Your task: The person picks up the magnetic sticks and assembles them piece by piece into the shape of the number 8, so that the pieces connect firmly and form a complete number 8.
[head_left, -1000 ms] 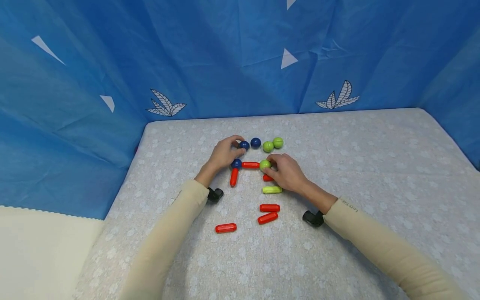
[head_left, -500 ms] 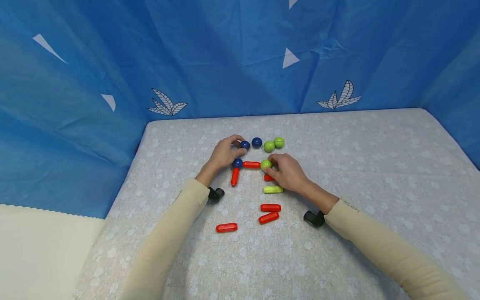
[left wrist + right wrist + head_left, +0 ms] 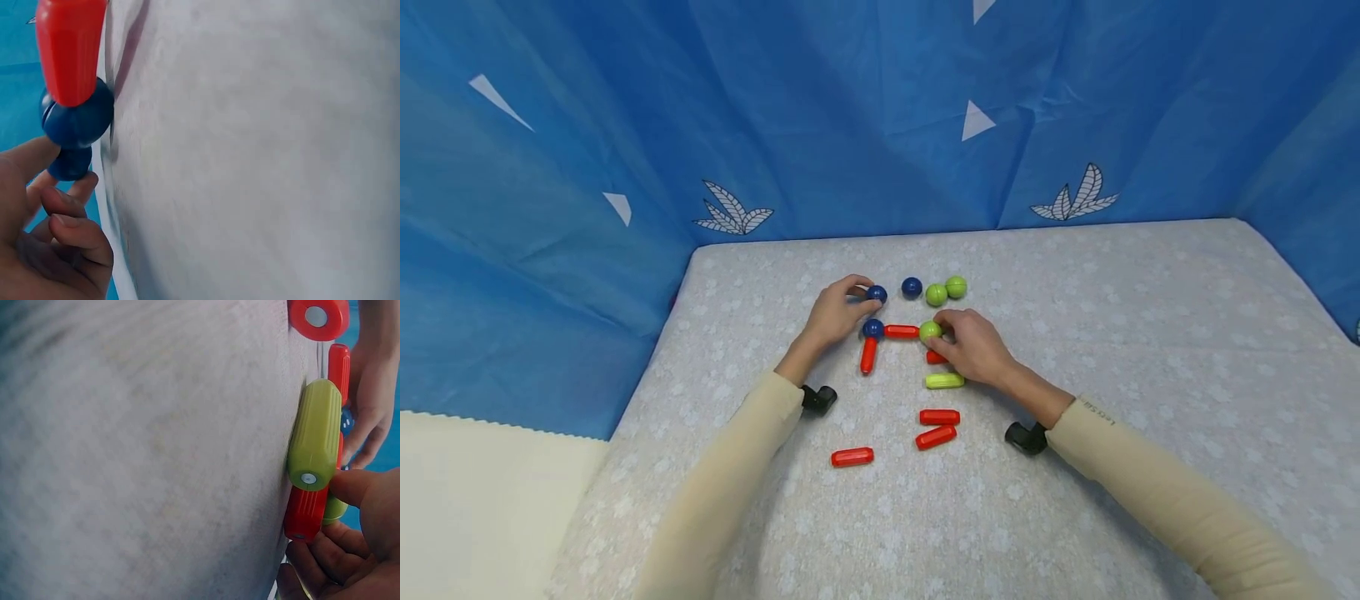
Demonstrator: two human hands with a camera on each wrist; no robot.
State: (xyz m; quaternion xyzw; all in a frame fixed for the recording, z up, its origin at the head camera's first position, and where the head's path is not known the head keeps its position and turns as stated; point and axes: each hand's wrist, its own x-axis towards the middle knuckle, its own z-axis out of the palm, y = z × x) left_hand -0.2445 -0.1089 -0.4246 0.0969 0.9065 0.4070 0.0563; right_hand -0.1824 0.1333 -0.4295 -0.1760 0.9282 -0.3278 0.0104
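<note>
Your left hand [image 3: 837, 312] has slid leftward since the earlier head frame, taking the loose blue ball [image 3: 877, 294] with it. That ball lay ahead and to the right of the corner ball [image 3: 873, 329], the blue one joined to two red rods; now it lies almost straight beyond it, a gap showing between them. A wider space also separates it from the spare blue ball [image 3: 912, 288], which sits ahead and to the right of the corner ball. For the work, that seems to bring one piece out of the back row and closer to the built part, though it looks unattached.

On the corner ball's right, the cross rod [image 3: 902, 332] runs to the green ball [image 3: 929, 332], and the side rod [image 3: 868, 357] points back toward you; none of these appears to have shifted.

Your left thumb and fingers are pinched on the loose blue ball, that forearm reaching in from the corner ball's near left. Your right hand [image 3: 973, 343] grips the green ball between thumb and curled fingers, its forearm slanting in from the corner ball's near right. Below that hand, nearer you and rightward of the corner ball, lie a partly covered red rod [image 3: 936, 357] and the yellow-green rod [image 3: 944, 381].
</note>
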